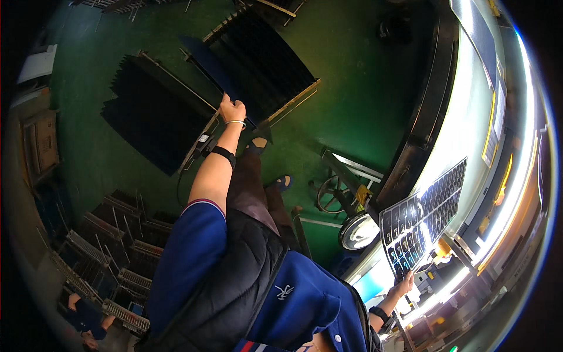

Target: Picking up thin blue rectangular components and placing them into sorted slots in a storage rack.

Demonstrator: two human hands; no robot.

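Note:
My left hand [233, 110] reaches out and pinches the near edge of a dark blue flat sheet [205, 61]. That sheet stands tilted between two racks of dark sheets. On its right is one rack of sheets [267, 61]; another rack of sheets [155, 114] is on its left, close to my forearm. Off to the right, my right hand [403, 286] grips the lower edge of a glossy panel [403, 218] printed with a grid of dark, shiny patterns. The panel is held up at a slant by the brightly lit bench. My right fingers are partly hidden behind it.
A lit bench [454, 111] curves along the right, with another sheet [478, 35] at its far end. Beneath it are a spoked handwheel [330, 195] and a round, shiny object [359, 231]. Wire racks [126, 276] crowd the lower left, near another person [88, 322].

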